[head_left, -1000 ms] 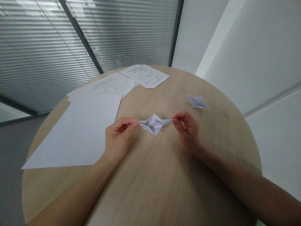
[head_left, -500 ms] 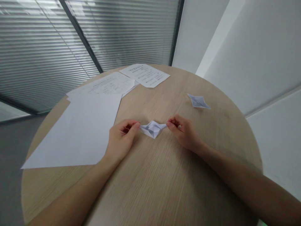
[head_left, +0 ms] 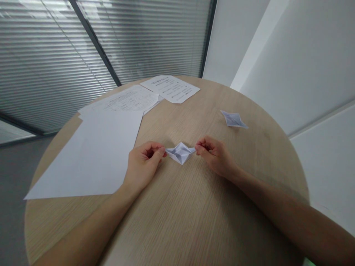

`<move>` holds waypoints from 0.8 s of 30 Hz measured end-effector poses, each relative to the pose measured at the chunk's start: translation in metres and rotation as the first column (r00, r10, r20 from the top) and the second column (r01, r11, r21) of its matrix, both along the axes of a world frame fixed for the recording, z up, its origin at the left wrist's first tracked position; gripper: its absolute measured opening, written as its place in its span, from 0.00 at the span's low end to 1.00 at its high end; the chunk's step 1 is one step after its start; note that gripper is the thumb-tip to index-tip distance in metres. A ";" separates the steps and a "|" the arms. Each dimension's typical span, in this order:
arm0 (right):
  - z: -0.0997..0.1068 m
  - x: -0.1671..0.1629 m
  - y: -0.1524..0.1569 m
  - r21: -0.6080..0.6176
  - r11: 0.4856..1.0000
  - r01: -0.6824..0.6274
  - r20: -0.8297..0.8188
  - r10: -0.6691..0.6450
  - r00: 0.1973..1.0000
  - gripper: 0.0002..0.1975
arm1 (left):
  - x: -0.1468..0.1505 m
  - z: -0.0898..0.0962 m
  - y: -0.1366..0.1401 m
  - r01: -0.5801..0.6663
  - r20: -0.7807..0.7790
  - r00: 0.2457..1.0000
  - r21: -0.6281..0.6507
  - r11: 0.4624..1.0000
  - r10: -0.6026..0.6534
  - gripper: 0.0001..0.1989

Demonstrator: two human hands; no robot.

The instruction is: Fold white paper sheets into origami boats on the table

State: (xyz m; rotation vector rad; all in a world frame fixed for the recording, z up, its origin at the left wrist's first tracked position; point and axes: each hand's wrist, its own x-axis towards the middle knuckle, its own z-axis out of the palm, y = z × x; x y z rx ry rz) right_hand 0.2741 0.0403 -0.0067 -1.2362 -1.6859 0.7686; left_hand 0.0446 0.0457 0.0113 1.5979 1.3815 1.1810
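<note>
A small white folded paper boat (head_left: 181, 153) is held between my two hands over the round wooden table (head_left: 172, 214). My left hand (head_left: 145, 160) pinches its left pointed end between thumb and fingers. At the opposite tip, my right hand (head_left: 213, 155) has a like pinch. The boat's middle stands open, with its folds showing. Beyond my right hand lies a second folded paper boat (head_left: 234, 120), touched by neither hand.
A large blank white sheet (head_left: 97, 155) lies on the left, its lower right part behind my left wrist. Printed sheets (head_left: 127, 98) lie past it, with another printed page (head_left: 172, 88) at the far edge. Window blinds (head_left: 155, 37) and a white wall (head_left: 305, 55) stand behind the table.
My hands have come very slightly closer together, both still pinching the boat's ends. The second boat and the sheets stay where they were.
</note>
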 end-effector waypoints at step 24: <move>-0.005 0.005 0.005 0.110 0.980 0.165 -0.073 -0.157 0.985 0.03 | -0.003 -0.007 0.002 -0.077 -0.115 0.989 0.138 0.987 0.093 0.05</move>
